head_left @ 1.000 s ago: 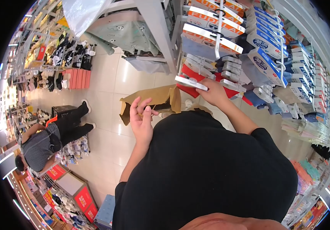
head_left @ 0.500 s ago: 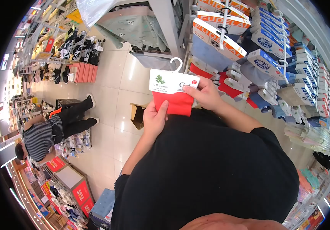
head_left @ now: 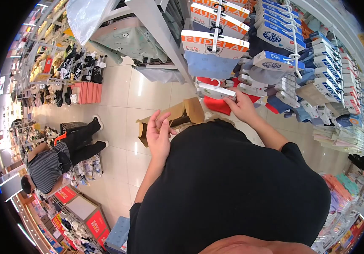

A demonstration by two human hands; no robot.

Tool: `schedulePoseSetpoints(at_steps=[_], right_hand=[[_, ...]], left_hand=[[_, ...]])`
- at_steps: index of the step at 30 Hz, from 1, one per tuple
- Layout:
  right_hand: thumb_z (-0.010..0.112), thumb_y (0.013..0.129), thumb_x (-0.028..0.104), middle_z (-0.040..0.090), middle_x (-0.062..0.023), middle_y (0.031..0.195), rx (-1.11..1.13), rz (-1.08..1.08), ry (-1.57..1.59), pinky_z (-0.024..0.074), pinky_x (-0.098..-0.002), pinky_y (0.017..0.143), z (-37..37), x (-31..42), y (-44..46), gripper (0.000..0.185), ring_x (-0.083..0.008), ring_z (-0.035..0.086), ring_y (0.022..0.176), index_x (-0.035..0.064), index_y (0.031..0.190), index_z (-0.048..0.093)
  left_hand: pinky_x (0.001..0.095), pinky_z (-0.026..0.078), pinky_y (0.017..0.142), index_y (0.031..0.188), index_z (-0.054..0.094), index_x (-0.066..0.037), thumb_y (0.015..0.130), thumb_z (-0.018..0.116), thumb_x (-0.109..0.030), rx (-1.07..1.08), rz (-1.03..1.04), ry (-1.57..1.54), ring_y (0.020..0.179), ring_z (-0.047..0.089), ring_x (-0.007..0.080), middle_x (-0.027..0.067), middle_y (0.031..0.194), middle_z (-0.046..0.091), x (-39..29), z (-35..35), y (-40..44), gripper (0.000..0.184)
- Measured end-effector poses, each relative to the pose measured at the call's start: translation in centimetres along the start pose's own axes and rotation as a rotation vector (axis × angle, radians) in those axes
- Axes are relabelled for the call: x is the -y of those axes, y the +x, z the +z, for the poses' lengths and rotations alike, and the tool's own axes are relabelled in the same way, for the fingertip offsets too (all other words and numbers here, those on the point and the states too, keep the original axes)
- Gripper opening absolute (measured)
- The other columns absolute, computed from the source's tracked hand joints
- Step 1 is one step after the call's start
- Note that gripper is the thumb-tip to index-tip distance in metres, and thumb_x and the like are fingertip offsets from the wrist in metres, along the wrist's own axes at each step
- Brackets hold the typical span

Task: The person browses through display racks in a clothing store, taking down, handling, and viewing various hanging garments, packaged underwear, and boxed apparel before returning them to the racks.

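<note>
My right hand [head_left: 245,109] grips the edge of a red folded garment [head_left: 216,105] on a white hanger card with a hook at the top. It is held tilted beside the lower rack, close to other red and white carded garments. My left hand [head_left: 158,134] is raised in front of my torso, holding nothing, its fingers apart and slightly bent. Below and beyond it an open cardboard box [head_left: 192,111] stands on the floor. Just above the red garment hangs a light blue garment [head_left: 211,65] under an orange and white card.
Racks of carded garments [head_left: 279,63] fill the right side. A grey metal post [head_left: 158,36] and a hanging green patterned cloth [head_left: 127,40] are ahead. At left, a person in a striped top [head_left: 48,169] is beside a sock display [head_left: 82,70]. Tiled floor [head_left: 116,122] lies between.
My right hand has carried the red garment forward to the rack. My left hand has let go of it and opened. More of the cardboard box now shows.
</note>
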State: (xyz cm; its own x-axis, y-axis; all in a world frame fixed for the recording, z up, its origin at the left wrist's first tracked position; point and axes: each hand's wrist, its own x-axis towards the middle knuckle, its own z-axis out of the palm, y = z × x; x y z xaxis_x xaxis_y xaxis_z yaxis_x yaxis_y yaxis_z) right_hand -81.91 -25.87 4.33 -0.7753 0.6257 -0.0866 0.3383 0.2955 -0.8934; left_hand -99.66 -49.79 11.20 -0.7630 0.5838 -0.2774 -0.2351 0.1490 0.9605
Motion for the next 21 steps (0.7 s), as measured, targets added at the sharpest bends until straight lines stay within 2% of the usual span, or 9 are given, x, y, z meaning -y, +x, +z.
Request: schedulePoseSetpoints(at_steps=[1, 4, 10, 13, 16, 17, 20, 21], right_hand=[[0.061, 0.089, 0.024, 0.065, -0.0220, 0.097, 0.003, 0.008, -0.035, 0.0498, -0.0400, 0.076, -0.2, -0.7, 0.1, 0.038, -0.0370, 0.064, 0.089, 0.0014, 0.118, 0.054], [0.060, 0.089, 0.025, 0.065, -0.0219, 0.095, -0.050, -0.007, -0.147, 0.0496, -0.0421, 0.075, -0.2, -2.1, 0.8, 0.039, -0.0384, 0.064, 0.088, 0.0013, 0.119, 0.055], [0.061, 0.087, 0.025, 0.066, -0.0227, 0.090, -0.047, 0.031, -0.155, 0.0499, -0.0417, 0.073, 1.1, -2.9, 3.2, 0.040, -0.0378, 0.065, 0.083, 0.0000, 0.118, 0.055], [0.062, 0.087, 0.025, 0.066, -0.0224, 0.087, -0.101, 0.042, -0.146, 0.0506, -0.0393, 0.070, 1.8, -4.0, 3.5, 0.040, -0.0360, 0.065, 0.079, -0.0009, 0.117, 0.055], [0.063, 0.087, 0.026, 0.066, -0.0224, 0.085, -0.230, -0.043, -0.152, 0.0506, -0.0377, 0.067, 1.4, -3.7, 3.6, 0.041, -0.0348, 0.066, 0.076, -0.0017, 0.116, 0.055], [0.062, 0.087, 0.025, 0.066, -0.0220, 0.086, -0.216, -0.056, -0.020, 0.0506, -0.0383, 0.068, 1.8, -5.2, 3.8, 0.040, -0.0351, 0.066, 0.076, -0.0012, 0.116, 0.055], [0.062, 0.087, 0.026, 0.066, -0.0218, 0.087, -0.090, 0.106, -0.179, 0.0507, -0.0385, 0.069, 1.4, -2.8, 3.6, 0.041, -0.0348, 0.066, 0.078, -0.0009, 0.117, 0.054], [0.062, 0.087, 0.027, 0.066, -0.0218, 0.088, -0.111, 0.089, -0.178, 0.0506, -0.0387, 0.070, 1.7, -2.9, 3.9, 0.042, -0.0348, 0.066, 0.079, -0.0009, 0.117, 0.054]], left_hand=[[0.0192, 0.043, 0.056, 0.133, 0.039, 0.001, 0.096, 0.049, -0.009, -0.001, 0.008, -0.005, 0.062, 0.056, 0.0081, 0.0157, 0.118, 0.060, 0.1, 0.0, -0.1, 0.039], [0.0189, 0.042, 0.057, 0.133, 0.039, 0.000, 0.096, 0.049, -0.006, -0.012, 0.027, -0.018, 0.064, 0.057, 0.0083, 0.0152, 0.117, 0.060, 0.1, 0.0, -0.2, 0.039], [0.0190, 0.041, 0.057, 0.131, 0.040, 0.000, 0.095, 0.049, -0.005, -0.079, 0.067, -0.043, 0.065, 0.056, 0.0084, 0.0135, 0.114, 0.061, 0.3, -0.2, 0.0, 0.037], [0.0195, 0.042, 0.059, 0.130, 0.041, -0.001, 0.095, 0.049, -0.006, -0.107, 0.080, -0.065, 0.065, 0.055, 0.0085, 0.0127, 0.112, 0.062, 0.6, -0.9, 0.5, 0.036], [0.0205, 0.043, 0.061, 0.130, 0.042, -0.001, 0.095, 0.050, -0.007, -0.126, 0.037, -0.113, 0.066, 0.055, 0.0089, 0.0124, 0.110, 0.062, 0.3, -2.1, 1.0, 0.036], [0.0207, 0.045, 0.062, 0.131, 0.040, -0.001, 0.095, 0.049, -0.005, -0.126, 0.014, -0.135, 0.067, 0.055, 0.0087, 0.0123, 0.110, 0.061, 0.0, -2.6, 1.3, 0.037], [0.0211, 0.047, 0.063, 0.131, 0.039, -0.001, 0.095, 0.048, -0.004, -0.094, -0.001, -0.161, 0.068, 0.055, 0.0087, 0.0122, 0.109, 0.060, -0.4, -3.7, 2.6, 0.037], [0.0211, 0.047, 0.063, 0.130, 0.039, -0.001, 0.095, 0.049, -0.004, -0.082, -0.003, -0.160, 0.068, 0.055, 0.0088, 0.0122, 0.109, 0.060, -0.5, -4.2, 2.9, 0.037]])
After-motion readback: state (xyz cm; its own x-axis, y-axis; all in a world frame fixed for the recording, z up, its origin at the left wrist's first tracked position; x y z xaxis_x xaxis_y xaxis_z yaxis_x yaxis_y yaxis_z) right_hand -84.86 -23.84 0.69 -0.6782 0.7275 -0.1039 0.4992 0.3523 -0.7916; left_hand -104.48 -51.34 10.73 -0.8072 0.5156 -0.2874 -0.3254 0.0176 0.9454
